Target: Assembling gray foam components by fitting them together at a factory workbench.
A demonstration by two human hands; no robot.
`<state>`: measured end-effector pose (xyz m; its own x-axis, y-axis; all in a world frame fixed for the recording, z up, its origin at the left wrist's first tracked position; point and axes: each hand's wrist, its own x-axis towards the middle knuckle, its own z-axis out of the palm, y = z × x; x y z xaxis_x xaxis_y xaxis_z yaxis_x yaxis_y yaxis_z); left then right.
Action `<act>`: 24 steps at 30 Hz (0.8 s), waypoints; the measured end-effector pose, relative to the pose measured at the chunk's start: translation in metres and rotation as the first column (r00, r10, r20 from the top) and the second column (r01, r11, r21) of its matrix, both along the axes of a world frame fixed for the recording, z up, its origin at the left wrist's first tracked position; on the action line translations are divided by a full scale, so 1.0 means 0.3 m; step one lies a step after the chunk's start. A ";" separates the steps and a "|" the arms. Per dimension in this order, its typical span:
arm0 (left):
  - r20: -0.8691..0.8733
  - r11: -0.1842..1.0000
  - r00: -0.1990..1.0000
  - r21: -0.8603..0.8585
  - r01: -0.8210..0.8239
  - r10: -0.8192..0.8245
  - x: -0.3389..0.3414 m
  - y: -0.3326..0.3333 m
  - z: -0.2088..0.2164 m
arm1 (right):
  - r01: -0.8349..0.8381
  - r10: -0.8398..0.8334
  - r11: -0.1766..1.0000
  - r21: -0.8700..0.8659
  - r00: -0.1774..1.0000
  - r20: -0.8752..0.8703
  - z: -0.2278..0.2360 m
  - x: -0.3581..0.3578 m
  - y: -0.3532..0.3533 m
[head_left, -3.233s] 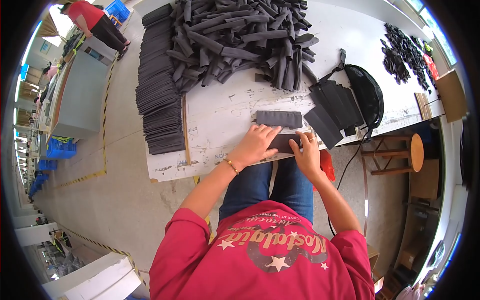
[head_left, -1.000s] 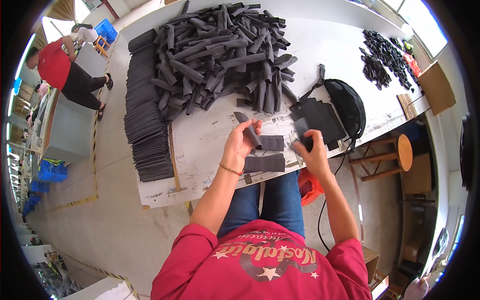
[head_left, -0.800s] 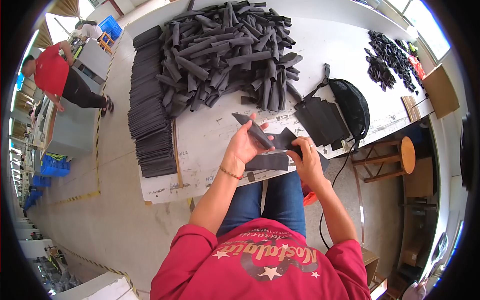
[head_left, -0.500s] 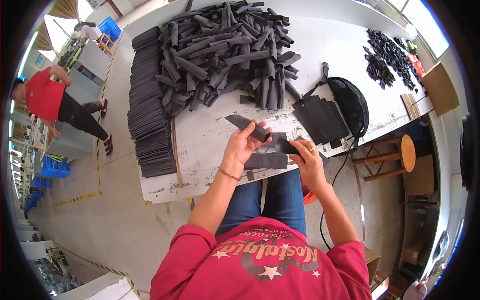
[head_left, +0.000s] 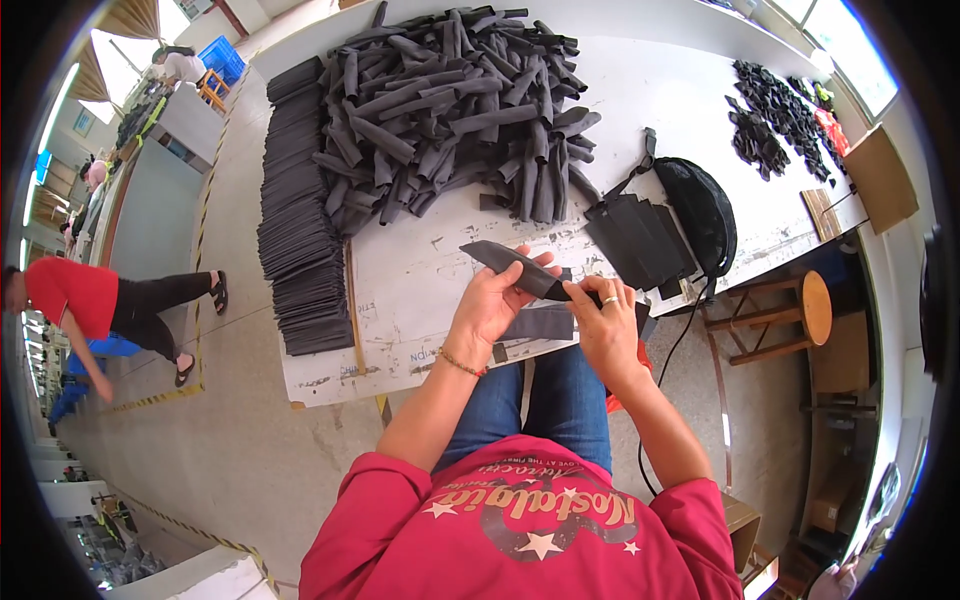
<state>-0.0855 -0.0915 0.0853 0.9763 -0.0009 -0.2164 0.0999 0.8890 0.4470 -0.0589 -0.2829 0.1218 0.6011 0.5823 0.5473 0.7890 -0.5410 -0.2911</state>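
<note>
My left hand [head_left: 493, 303] is closed around a dark grey fabric piece [head_left: 492, 257], a folded or rolled strip with a pointed far end. At the strip's near right end, my right hand [head_left: 607, 330] pinches dark material with thumb and fingers; whether this is a second piece cannot be made out. Both hands are just above the table's front edge. Flat dark strips [head_left: 541, 323] lie on the table beneath them, partly covered by the hands.
Beyond my hands rises a large heap of rolled dark pieces [head_left: 440, 110], beside a long row of stacked flat strips [head_left: 300, 210]. Fanned black panels [head_left: 640, 245] and a black pouch [head_left: 698, 215] lie to the right, near a wooden stool [head_left: 815, 308]. A person in red [head_left: 75, 295] walks at left.
My right hand has moved left and slightly up, bringing its dark material against the strip in my left hand. That strip is now turned flatter. The person in red has moved farther left.
</note>
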 end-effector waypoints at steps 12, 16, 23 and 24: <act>0.161 0.960 0.950 0.028 -0.277 0.269 0.010 -0.094 0.022 | -0.050 0.075 0.983 0.175 0.987 -0.141 -0.009 -0.053 0.101; 0.138 0.942 0.942 0.095 -0.321 0.307 -0.003 -0.111 -0.003 | -0.078 0.107 0.986 0.149 0.975 -0.193 -0.067 -0.047 0.072; 0.082 0.930 0.934 0.097 -0.355 0.349 -0.029 -0.079 0.048 | -0.118 0.141 0.987 0.107 0.959 -0.247 -0.007 -0.040 0.081; 0.110 0.909 0.922 0.164 -0.384 0.370 -0.033 -0.067 0.061 | -0.127 0.150 0.986 0.108 0.957 -0.247 -0.012 -0.030 0.074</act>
<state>-0.0954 -0.1117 0.1035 0.9094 0.4026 -0.1046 -0.2671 0.7581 0.5949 -0.0679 -0.2606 0.1183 0.6439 0.6250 0.4414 0.7484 -0.3943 -0.5333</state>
